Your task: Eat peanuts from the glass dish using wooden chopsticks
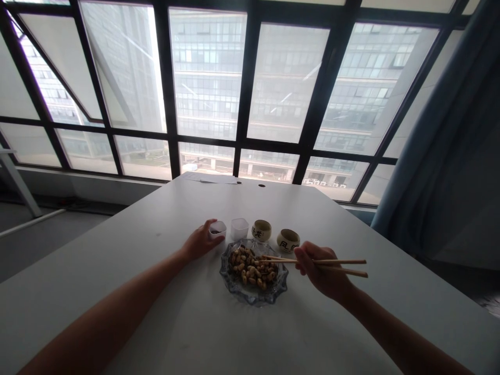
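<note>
My left hand (200, 240) is wrapped around a small translucent cup (217, 229) with something dark inside. A second translucent cup (239, 229) stands just right of it. My right hand (320, 267) holds a pair of wooden chopsticks (344, 265), whose tips reach over the nuts (250, 266) heaped in a scalloped glass dish (254, 299). Whether the tips grip a nut is too small to tell. Behind the dish stands a cream cup with dark characters (261, 230), and a similar cup (288, 240) is nearer my right hand.
The white table (175, 323) extends to large black-framed windows. Papers (209, 178) lie at its far edge, near two dark round holes. A blue curtain (425, 125) hangs at the right, and a white metal frame (19, 182) stands at the left.
</note>
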`<state>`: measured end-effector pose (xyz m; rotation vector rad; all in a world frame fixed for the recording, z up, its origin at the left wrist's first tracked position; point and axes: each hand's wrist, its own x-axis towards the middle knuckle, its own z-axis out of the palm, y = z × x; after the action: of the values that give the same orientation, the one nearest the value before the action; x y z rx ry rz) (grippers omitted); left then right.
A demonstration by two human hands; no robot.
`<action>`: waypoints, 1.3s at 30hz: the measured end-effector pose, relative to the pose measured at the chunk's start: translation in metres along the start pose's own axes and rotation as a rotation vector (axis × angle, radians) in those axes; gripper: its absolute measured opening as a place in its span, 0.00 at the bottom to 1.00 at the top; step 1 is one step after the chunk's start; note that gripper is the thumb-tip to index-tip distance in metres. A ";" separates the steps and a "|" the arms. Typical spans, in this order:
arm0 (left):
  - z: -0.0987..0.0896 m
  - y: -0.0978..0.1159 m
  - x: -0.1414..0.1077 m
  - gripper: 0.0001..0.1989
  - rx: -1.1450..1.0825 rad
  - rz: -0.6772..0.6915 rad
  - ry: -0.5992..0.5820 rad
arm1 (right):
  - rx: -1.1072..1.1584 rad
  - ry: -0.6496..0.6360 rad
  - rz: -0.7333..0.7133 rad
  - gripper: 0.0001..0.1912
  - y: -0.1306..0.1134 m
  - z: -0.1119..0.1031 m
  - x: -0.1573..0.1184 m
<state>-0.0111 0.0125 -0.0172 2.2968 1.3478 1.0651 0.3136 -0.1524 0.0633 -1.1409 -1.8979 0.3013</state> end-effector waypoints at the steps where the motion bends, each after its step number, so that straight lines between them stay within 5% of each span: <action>1: 0.000 0.000 0.000 0.32 0.001 -0.001 -0.004 | -0.032 -0.008 -0.015 0.24 0.001 0.000 0.000; 12: 0.000 0.000 0.000 0.32 0.000 0.003 0.004 | -0.167 -0.264 -0.168 0.18 0.016 0.010 -0.007; 16: -0.001 0.001 0.000 0.32 -0.003 -0.005 0.015 | -0.014 -0.116 -0.082 0.24 0.013 0.010 -0.005; 23: -0.004 0.005 -0.001 0.34 0.046 -0.013 -0.027 | 0.550 0.359 0.388 0.26 0.025 0.012 0.009; 39: -0.004 0.011 -0.006 0.30 0.082 0.033 0.070 | 0.720 0.412 0.498 0.29 0.030 0.013 0.011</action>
<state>-0.0086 0.0014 -0.0104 2.3694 1.4092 1.1302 0.3191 -0.1243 0.0435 -1.0401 -0.9862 0.8692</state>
